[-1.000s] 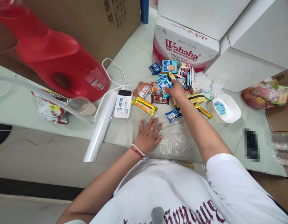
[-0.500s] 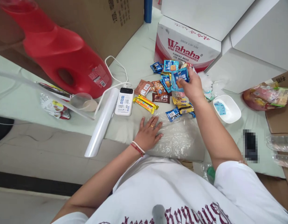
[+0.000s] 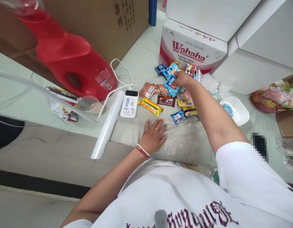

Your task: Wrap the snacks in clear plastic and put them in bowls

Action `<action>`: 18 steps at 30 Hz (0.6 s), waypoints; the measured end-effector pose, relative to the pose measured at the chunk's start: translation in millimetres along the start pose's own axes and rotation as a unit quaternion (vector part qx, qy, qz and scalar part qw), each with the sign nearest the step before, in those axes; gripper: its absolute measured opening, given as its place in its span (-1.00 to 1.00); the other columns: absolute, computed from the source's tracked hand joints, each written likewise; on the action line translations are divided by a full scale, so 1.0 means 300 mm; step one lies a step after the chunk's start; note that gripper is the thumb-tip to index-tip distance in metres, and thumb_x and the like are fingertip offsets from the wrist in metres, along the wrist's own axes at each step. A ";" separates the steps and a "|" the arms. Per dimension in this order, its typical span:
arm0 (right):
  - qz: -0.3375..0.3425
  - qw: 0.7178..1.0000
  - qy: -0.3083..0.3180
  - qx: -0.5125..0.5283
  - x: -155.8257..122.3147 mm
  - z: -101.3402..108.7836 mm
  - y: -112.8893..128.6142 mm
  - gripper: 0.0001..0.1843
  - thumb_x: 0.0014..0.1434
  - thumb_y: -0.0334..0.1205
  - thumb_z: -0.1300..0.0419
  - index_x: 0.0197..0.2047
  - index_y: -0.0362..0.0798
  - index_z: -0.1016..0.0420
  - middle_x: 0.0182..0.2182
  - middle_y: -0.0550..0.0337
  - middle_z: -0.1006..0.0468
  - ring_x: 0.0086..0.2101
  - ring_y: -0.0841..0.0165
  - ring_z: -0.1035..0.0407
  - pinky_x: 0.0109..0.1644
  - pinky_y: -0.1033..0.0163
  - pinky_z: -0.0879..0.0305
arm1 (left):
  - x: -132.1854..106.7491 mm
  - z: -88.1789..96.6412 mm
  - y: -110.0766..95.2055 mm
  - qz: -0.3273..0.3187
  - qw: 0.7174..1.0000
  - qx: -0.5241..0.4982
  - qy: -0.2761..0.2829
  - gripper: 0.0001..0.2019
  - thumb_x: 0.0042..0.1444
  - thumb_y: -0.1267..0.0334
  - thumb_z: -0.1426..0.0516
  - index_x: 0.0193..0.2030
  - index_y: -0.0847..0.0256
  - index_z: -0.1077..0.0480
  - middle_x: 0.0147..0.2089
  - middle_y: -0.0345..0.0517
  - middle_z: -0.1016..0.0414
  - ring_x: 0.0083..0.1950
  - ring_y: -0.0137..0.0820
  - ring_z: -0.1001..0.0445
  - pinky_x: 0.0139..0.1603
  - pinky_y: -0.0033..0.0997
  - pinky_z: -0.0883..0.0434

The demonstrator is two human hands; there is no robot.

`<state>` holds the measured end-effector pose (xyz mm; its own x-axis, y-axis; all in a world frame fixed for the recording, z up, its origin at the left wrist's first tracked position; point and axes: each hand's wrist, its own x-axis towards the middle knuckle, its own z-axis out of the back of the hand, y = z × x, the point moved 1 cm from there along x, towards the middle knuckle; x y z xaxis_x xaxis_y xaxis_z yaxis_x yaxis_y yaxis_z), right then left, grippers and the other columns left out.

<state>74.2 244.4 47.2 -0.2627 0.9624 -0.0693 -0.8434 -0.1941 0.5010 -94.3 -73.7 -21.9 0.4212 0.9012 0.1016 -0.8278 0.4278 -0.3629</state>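
My left hand [image 3: 154, 135] lies flat, fingers spread, on the near left edge of a clear plastic bag [image 3: 184, 142] spread on the table. My right hand [image 3: 182, 79] reaches far forward over a heap of small snack packets [image 3: 170, 95] and its fingers are closed on blue snack packets [image 3: 171, 83]. Yellow bars [image 3: 150, 106] and a brown packet [image 3: 165, 101] lie just in front of the bag.
A big red jug [image 3: 72, 66] stands at the left with a clear cup [image 3: 86, 103] beside it. A white power bank [image 3: 129, 104] with cable and a plastic roll [image 3: 108, 125] lie left of the snacks. A Wahaha carton [image 3: 194, 47] stands behind, a white bowl [image 3: 234, 109] at right.
My right hand picked a blue packet out of the heap, lifted it, then went back down to the far side of the heap, still holding blue packets. My left hand stayed flat on the bag.
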 end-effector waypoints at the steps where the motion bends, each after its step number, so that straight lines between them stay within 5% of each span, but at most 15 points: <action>1: 0.000 0.999 0.031 -0.040 -0.015 0.006 0.008 -0.70 0.02 -0.39 -0.44 -0.17 -0.20 -0.51 -0.19 0.01 -0.58 -0.12 0.16 -0.42 0.07 0.02 -0.35 | 0.000 0.000 0.000 0.000 1.000 0.001 -0.001 -0.48 0.41 -0.01 -0.02 0.41 0.13 -0.34 0.54 0.17 -0.19 0.55 -0.02 -0.16 0.55 0.36 0.12; 6: 0.108 0.984 -0.035 -0.135 -0.159 0.009 0.052 -0.65 0.25 -0.34 -0.27 0.09 -0.24 -0.45 0.00 -0.13 -0.54 0.12 0.05 -0.30 0.27 -0.08 -0.18 | 0.000 0.000 0.003 -0.002 1.000 -0.002 -0.003 -0.49 0.40 0.00 -0.03 0.40 0.12 -0.34 0.54 0.16 -0.19 0.56 -0.03 -0.16 0.55 0.35 0.12; 10: 0.200 0.973 -0.070 -0.088 -0.283 -0.052 0.002 -0.57 0.21 -0.28 -0.28 0.16 -0.11 -0.47 0.16 -0.13 -0.44 0.21 0.02 -0.23 0.32 -0.09 -0.19 | -0.001 -0.003 0.004 -0.004 1.000 -0.004 -0.004 -0.50 0.40 0.02 -0.04 0.39 0.12 -0.35 0.54 0.17 -0.21 0.55 -0.02 -0.17 0.55 0.36 0.10; 14: 0.149 0.985 -0.084 -0.022 -0.292 -0.112 -0.106 -0.40 0.23 -0.17 -0.23 0.30 -0.18 -0.34 0.19 -0.25 -0.42 0.16 0.01 -0.32 0.30 -0.09 -0.26 | -0.001 -0.006 0.006 0.000 1.000 -0.005 -0.010 -0.51 0.39 0.02 -0.06 0.38 0.10 -0.36 0.52 0.16 -0.23 0.54 -0.02 -0.19 0.55 0.35 0.10; 18: 0.085 0.992 -0.084 -0.040 -0.252 -0.128 -0.141 -0.45 0.25 -0.06 -0.20 0.22 -0.18 -0.40 0.03 -0.27 -0.55 0.05 -0.11 -0.41 0.19 -0.18 -0.32 | -0.003 -0.007 0.008 -0.004 1.000 -0.007 -0.010 -0.51 0.40 0.03 -0.05 0.38 0.12 -0.36 0.52 0.16 -0.23 0.54 -0.03 -0.18 0.55 0.35 0.09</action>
<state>111.7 172.7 -1.9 -0.3285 0.9311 0.1586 -0.8302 -0.3647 0.4217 -95.9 -73.5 -24.8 0.4209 0.8988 0.1223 -0.8188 0.4345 -0.3751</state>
